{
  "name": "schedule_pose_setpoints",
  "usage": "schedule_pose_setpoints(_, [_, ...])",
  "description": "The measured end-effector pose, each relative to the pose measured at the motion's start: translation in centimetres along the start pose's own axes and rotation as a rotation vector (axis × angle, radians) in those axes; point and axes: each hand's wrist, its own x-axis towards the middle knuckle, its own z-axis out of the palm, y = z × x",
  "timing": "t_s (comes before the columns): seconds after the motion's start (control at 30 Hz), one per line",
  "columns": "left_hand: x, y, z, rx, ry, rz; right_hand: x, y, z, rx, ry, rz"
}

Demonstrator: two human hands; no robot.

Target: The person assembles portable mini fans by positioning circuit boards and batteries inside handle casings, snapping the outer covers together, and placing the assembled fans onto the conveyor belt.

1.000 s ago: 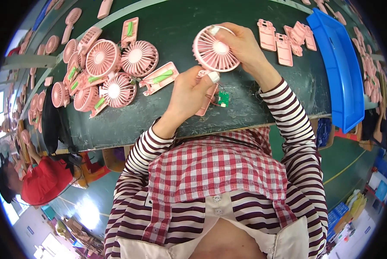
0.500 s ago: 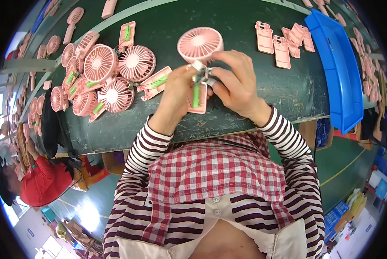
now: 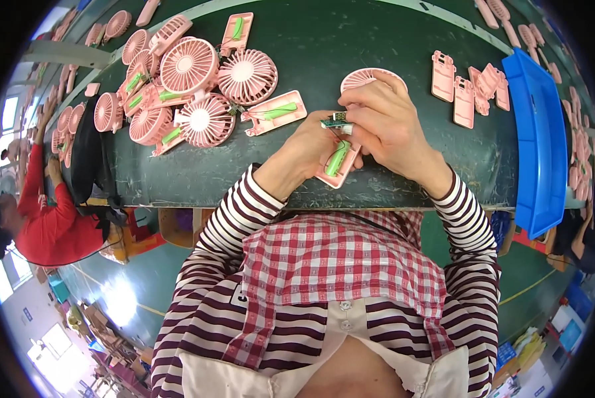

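A pink handheld fan lies between my hands near the table's front edge. Its round head (image 3: 367, 78) is partly covered by my right fingers. A green battery (image 3: 338, 158) with thin wires sits in the fan's open handle (image 3: 341, 175). My left hand (image 3: 302, 150) is closed around the handle's left side. Above the battery, a small circuit board (image 3: 338, 122) with a little display stands out of the handle. My right hand (image 3: 393, 129) has its fingers bent and pinched at the board; its fingertips are partly hidden.
Several pink fans (image 3: 189, 64) with batteries and wires are heaped at the left. One open handle (image 3: 277, 113) points toward my left hand. Pink handle covers (image 3: 464, 101) lie at the right, beside a blue tray (image 3: 535, 142). A person in red (image 3: 62, 222) sits far left.
My view has shifted, so the table's things sit elsewhere in the picture. The circuit board has turned and its display now shows. My right hand covers more of the fan head.
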Motion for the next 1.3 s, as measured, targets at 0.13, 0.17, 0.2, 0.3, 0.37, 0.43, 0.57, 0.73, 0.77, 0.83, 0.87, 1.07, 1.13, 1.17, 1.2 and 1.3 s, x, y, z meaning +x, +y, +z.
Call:
schedule_pose_setpoints(0.13, [0.1, -0.2, -0.2, 0.002, -0.018, -0.003, -0.1, -0.9, -0.2, -0.069, 0.005, 0.05])
schedule_pose_setpoints(0.17, [0.1, -0.2, -0.2, 0.011, 0.008, -0.013, -0.2, -1.2, -0.3, -0.07, 0.004, 0.048])
schedule_pose_setpoints(0.2, [0.0, -0.1, 0.0, 0.01, 0.008, -0.011, -0.3, -1.4, -0.2, -0.13, 0.043, 0.046])
schedule_pose_setpoints(0.3, [-0.1, 0.1, 0.3, 0.047, 0.049, -0.019, -0.5, -1.8, 0.0, -0.194, 0.107, 0.036])
schedule_pose_setpoints(0.37, [0.0, 0.1, 0.2, 0.018, 0.023, 0.018, -0.7, -1.9, 0.2, -0.2, 0.129, 0.025])
schedule_pose_setpoints(0.43, [0.0, 0.4, 0.4, -0.052, 0.076, 0.03, -1.3, -2.1, 0.6, -0.184, 0.207, -0.002])
schedule_pose_setpoints(0.57, [0.2, 0.5, 0.9, -0.112, 0.162, 0.099, -2.7, -2.1, 1.3, -0.192, 0.251, 0.054])
schedule_pose_setpoints(0.73, [0.1, 0.6, 1.5, -0.05, 0.176, 0.201, -3.6, -1.6, 2.0, -0.229, 0.274, 0.074])
schedule_pose_setpoints(0.77, [0.1, 0.5, 1.6, -0.049, 0.174, 0.202, -3.6, -1.5, 2.0, -0.243, 0.267, 0.067])
schedule_pose_setpoints(0.83, [0.2, 0.2, 1.8, -0.041, 0.227, 0.25, -3.6, -1.5, 1.9, -0.241, 0.266, 0.065])
schedule_pose_setpoints(0.87, [0.2, 0.2, 1.8, -0.041, 0.226, 0.249, -3.5, -1.5, 1.8, -0.237, 0.264, 0.063])
schedule_pose_setpoints(1.07, [0.3, -0.4, 1.8, -0.081, 0.245, 0.264, -3.4, -1.2, 1.4, -0.239, 0.172, 0.11])
schedule_pose_setpoints(1.13, [0.4, -0.7, 1.4, -0.065, 0.228, 0.251, -3.1, -1.2, 1.0, -0.232, 0.134, 0.133])
schedule_pose_setpoints(1.17, [0.4, -0.6, 1.4, -0.065, 0.227, 0.248, -3.0, -1.1, 0.8, -0.225, 0.097, 0.155])
schedule_pose_setpoints(1.2, [0.4, -0.5, 1.5, -0.059, 0.231, 0.232, -2.8, -1.1, 0.6, -0.225, 0.096, 0.159])
schedule_pose_setpoints(1.3, [0.8, -0.2, 1.2, -0.055, 0.247, 0.186, -2.3, -0.8, 0.0, -0.171, 0.018, 0.189])
